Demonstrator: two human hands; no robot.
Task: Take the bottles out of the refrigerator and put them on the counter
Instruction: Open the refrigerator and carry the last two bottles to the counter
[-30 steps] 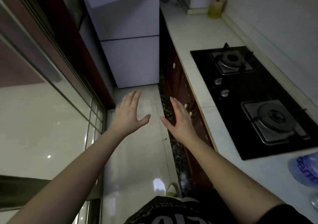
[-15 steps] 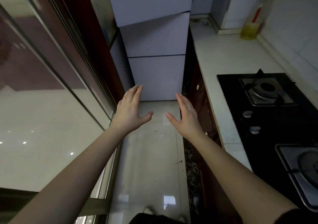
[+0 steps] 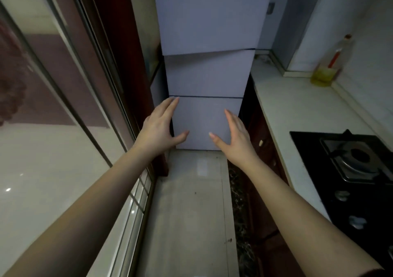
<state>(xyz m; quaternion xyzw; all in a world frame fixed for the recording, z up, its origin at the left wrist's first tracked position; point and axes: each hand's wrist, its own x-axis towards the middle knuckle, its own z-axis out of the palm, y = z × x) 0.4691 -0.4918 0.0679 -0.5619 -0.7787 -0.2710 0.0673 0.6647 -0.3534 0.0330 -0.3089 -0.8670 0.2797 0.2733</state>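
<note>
A pale three-door refrigerator stands straight ahead at the end of the narrow kitchen, all its doors closed. A white counter runs along the right. My left hand and my right hand are both stretched forward in the air with straight, spread fingers, palms facing each other, holding nothing. They appear in front of the lowest door, apart from the refrigerator. No bottles from inside the refrigerator are visible.
A black gas hob is set into the counter at right. An oil bottle stands in the counter's far corner against the tiled wall. A sliding glass door lines the left side. Dark cabinets sit under the counter.
The view has come closer to the refrigerator and risen; the refrigerator now fills the upper middle. Both hands stay spread and empty. The water bottle at the near right counter has left the view.
</note>
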